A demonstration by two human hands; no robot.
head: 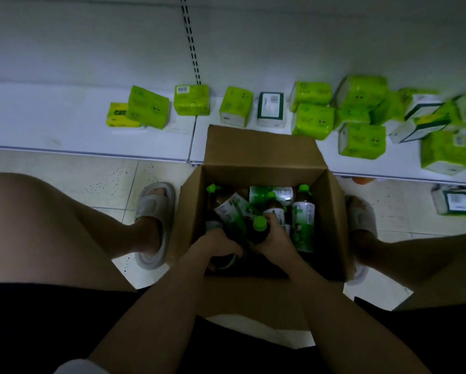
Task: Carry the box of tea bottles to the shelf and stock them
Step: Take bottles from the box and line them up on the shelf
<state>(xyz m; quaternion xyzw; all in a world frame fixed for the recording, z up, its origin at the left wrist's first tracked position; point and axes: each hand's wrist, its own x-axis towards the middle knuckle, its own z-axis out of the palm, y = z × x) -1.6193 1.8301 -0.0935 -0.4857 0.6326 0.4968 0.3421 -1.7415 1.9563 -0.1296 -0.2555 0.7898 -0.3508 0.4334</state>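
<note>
An open cardboard box (191, 211) stands on the floor between my feet, against the front edge of the low white shelf (86, 125). Several green-capped tea bottles (303, 217) lie and stand inside it. Both hands are down in the box. My left hand (219, 245) grips a dark bottle lying near the box's near wall. My right hand (273, 237) grips an upright tea bottle (258, 230) by its shoulder, just below the green cap.
Several green tissue packs (191, 99) and white-green packs sit along the shelf, crowded at the right (361, 140). One pack (457, 202) lies on the tiled floor at right. My knees and sandalled feet (152, 225) flank the box.
</note>
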